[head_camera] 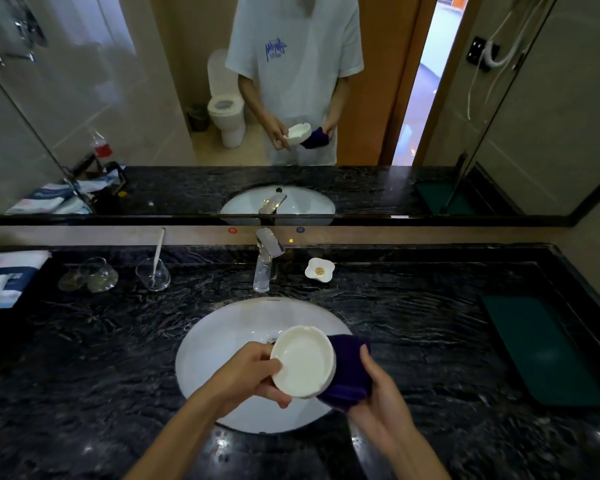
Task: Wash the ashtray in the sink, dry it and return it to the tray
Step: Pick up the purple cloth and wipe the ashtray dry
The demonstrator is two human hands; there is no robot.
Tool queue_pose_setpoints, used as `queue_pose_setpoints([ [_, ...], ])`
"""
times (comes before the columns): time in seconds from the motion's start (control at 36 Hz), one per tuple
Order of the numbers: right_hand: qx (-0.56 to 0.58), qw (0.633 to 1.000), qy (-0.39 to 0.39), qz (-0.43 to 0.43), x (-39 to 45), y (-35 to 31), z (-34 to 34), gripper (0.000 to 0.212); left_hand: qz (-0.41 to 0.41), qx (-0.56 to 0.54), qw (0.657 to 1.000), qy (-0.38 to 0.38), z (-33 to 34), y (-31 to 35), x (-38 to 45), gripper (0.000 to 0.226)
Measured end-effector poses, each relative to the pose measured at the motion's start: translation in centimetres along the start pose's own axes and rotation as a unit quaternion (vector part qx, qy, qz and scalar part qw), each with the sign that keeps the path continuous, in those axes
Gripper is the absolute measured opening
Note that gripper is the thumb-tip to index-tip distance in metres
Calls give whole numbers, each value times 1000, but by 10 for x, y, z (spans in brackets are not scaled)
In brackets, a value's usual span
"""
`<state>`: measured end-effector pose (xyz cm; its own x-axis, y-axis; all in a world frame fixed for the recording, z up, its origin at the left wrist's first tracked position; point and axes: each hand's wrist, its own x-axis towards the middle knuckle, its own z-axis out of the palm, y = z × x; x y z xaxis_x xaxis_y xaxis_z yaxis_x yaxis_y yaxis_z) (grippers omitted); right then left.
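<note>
- The left hand (253,370) grips the white ashtray (303,362) by its left rim, thumb on the inner edge and fingers curled beneath, with the bowl tilted toward the camera.
- The right hand (378,396) holds a dark purple cloth (349,372), fingers wrapped around it, and the cloth is pressed against the ashtray's right side and underside.
- Both hands and the ashtray hover above the white oval sink (215,344), which is sunk into the dark marbled surface (413,327); the ashtray touches neither the basin nor the surface.
- To the right, well apart from the sink, a flat green tray (541,348) lies on the surface near its right edge.
- Behind the sink stands a chrome faucet (266,259), its spout pointing at the basin.
- Just to the right of the faucet sits a small white flower-shaped dish (320,269) with something yellowish in its middle.
- To the left of the faucet is a clear glass (153,273) with a white toothbrush (158,249) leaning in it, and further left two glasses lying on their sides (89,275).
- At the far left edge are stacked white packets (9,278) with blue print.
- The mirror (153,98) above the surface reflects a person in a white T-shirt holding the ashtray and cloth, with a toilet and an open doorway behind.
</note>
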<state>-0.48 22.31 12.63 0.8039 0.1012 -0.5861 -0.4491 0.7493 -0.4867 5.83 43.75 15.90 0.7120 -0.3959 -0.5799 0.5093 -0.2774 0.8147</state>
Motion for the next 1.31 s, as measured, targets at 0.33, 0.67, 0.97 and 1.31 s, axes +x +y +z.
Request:
queue_pose_setpoints([
  [0.33, 33, 998, -4, 47, 3, 16, 16, 53, 17, 10, 999, 42, 28, 11, 3, 33],
  [0.67, -178, 982, 53, -32, 0, -16, -1, 40, 24, 10, 997, 74, 13, 6, -7, 29],
  [0.97, -510, 839, 80, -175, 17, -21, 9, 42, 30, 31, 997, 69, 29, 11, -4, 28],
  [1.31, -522, 797, 160, -256, 13, 12, 1, 37, 13, -137, 988, 71, 43, -18, -4, 22],
])
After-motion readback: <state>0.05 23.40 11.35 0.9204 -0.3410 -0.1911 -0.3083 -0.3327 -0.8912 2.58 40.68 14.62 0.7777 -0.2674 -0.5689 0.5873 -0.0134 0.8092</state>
